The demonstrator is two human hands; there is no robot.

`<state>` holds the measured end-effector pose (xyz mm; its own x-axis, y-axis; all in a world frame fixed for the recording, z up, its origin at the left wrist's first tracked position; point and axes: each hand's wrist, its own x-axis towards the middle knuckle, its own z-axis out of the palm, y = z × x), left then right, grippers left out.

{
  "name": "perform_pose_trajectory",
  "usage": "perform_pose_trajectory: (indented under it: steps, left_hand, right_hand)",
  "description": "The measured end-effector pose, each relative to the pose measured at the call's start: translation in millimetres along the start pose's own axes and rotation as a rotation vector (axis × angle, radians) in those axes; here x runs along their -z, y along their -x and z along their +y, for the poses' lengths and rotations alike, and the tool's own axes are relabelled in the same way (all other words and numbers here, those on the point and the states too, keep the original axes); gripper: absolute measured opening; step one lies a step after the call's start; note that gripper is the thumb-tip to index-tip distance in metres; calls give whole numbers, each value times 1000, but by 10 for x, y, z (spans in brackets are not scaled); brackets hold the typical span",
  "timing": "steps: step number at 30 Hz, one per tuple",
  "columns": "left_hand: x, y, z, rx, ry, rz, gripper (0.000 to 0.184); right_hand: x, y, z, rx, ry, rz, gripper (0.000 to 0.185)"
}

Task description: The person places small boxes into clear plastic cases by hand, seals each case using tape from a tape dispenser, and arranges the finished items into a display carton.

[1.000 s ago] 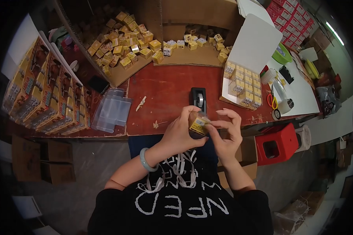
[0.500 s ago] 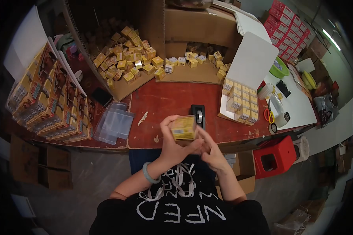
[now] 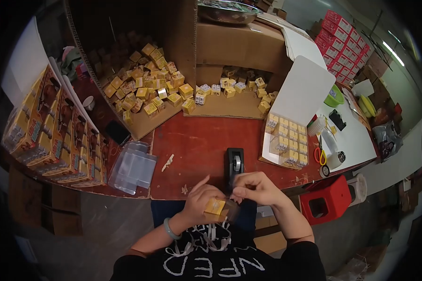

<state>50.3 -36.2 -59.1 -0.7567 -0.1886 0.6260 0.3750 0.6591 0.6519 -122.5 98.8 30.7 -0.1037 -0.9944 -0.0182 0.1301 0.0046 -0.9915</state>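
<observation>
My left hand (image 3: 198, 204) is closed around a small yellow box (image 3: 215, 206) low in front of my chest, with its index finger stretched out. Clear plastic (image 3: 231, 212) sticks out from the box's right side. At the near end of the black tape dispenser (image 3: 235, 164), my right hand (image 3: 257, 188) is pinched together. What its fingertips hold is too small to make out. The dispenser stands on the red table (image 3: 192, 140) near its front edge, with a roll showing in it.
Several small yellow boxes fill open cartons (image 3: 215, 111) at the back. An open white display box (image 3: 286, 161) of packs is to the right. Flat clear plastic packaging (image 3: 132, 167) and stacked packages (image 3: 56, 126) lie left. Scissors (image 3: 319, 155) lie right, above a red stool (image 3: 327, 196).
The yellow box has come down towards my body in my left hand and turned. My right hand has left the box and moved up and right to the dispenser.
</observation>
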Motion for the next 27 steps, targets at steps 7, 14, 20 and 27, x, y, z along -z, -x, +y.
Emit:
perform_pose_trajectory:
  steps: [7, 14, 20, 27]
  left_hand:
    - [-82, -10, -227, 291, 86, 160, 53]
    - [71, 19, -450, 343, 42, 255, 57]
    - [145, 63, -525, 367, -13, 263, 58]
    - [98, 59, -390, 375, 76, 207, 56]
  right_hand:
    - [644, -831, 704, -204, -150, -65, 24]
    - [3062, -2127, 1075, -469, 1857, 834, 37]
    - [3119, -2389, 1519, -439, 1885, 1113, 38]
    - [2895, -2184, 1281, -87, 1163, 1016, 48]
